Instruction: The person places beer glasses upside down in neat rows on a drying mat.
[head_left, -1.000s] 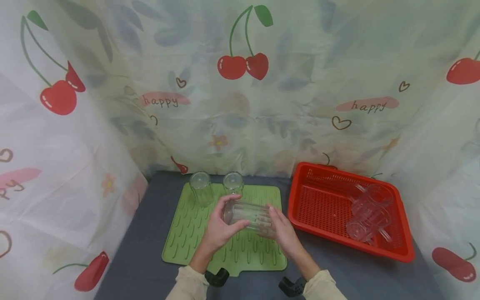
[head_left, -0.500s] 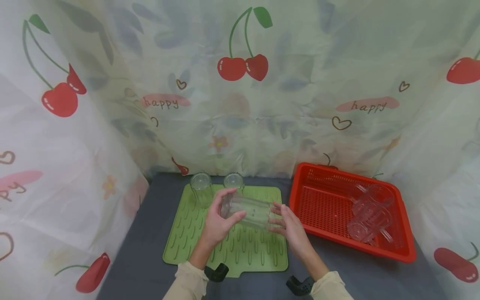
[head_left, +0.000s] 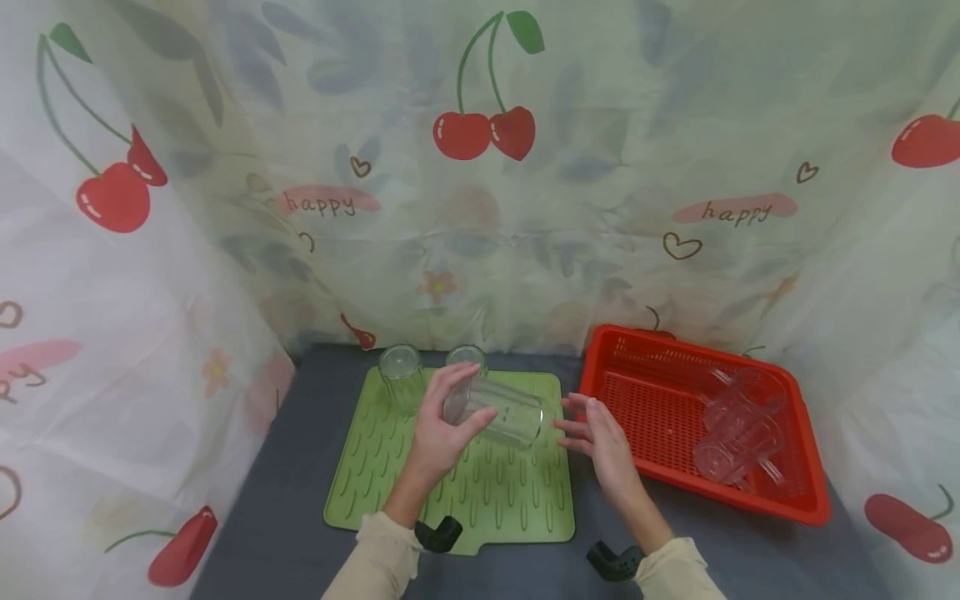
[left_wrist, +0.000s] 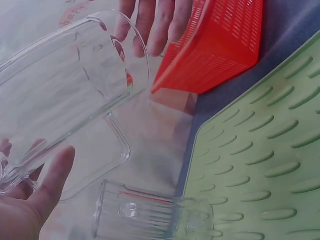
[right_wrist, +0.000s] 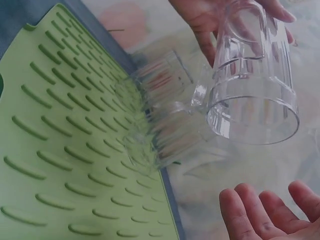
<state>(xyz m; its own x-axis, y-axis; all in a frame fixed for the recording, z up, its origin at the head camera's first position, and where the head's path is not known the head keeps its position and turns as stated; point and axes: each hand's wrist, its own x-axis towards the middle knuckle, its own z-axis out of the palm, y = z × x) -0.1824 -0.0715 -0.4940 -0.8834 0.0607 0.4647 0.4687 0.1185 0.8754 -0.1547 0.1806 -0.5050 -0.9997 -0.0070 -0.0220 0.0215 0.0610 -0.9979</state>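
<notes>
My left hand [head_left: 441,429] grips a clear glass mug [head_left: 504,412] near its base, holding it on its side above the green ridged mat [head_left: 517,500], its mouth towards the right. In the right wrist view the mug [right_wrist: 255,85] shows its open rim, and a handle is visible. Just off that rim, my right hand [head_left: 607,446] is apart from the glass, fingers extended and holding nothing. Two more clear glasses, one at the mat's back left corner [head_left: 402,379] and one behind my left hand [head_left: 467,358], stand on the mat.
A red plastic basket [head_left: 705,489] sits on the dark table [head_left: 277,483] to the right of the mat, with several clear glass mugs [head_left: 738,442] lying in its right half. A patterned curtain [head_left: 525,275] hangs behind and at both sides.
My right hand has let go of the mug's rim end and moved right, away from it. My left hand keeps its grip, and the mug's mouth end now tips slightly downward.
</notes>
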